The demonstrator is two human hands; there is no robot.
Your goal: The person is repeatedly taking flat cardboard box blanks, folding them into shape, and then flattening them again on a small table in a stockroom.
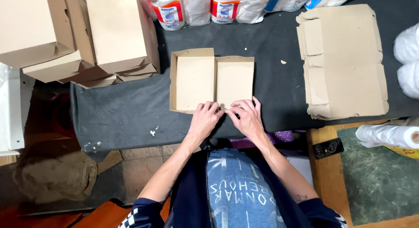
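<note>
Both hands meet at the near edge of an open cardboard box (pixel 212 82) lying on the dark worktop (pixel 122 119). Left hand (pixel 205 119) has its fingers curled down onto the box's near rim, just left of the middle fold; right hand (pixel 245 116) sits beside it, fingers bent and pinching the rim on the right half. Their fingertips almost touch each other at the fold. Neither hand lifts the box; both press or grip its edge only.

That box, a shallow tan tray of two joined halves with low upright walls, serves as the landmark. Well to its right lies a stack of flat, unfolded cardboard blanks (pixel 342 62). To its upper left stands a pile of folded-up boxes (pixel 87 36), leaning on one another. Beyond its far edge, rolls of white plastic-wrapped packages (pixel 196 7) line the worktop's back. Further right than the blanks, white bundles (pixel 408 58) reach in from the edge. Nearer the person and to the box's lower right, a small black device (pixel 328 148) rests on a wooden ledge, with a white roll (pixel 386 135) beside it.
</note>
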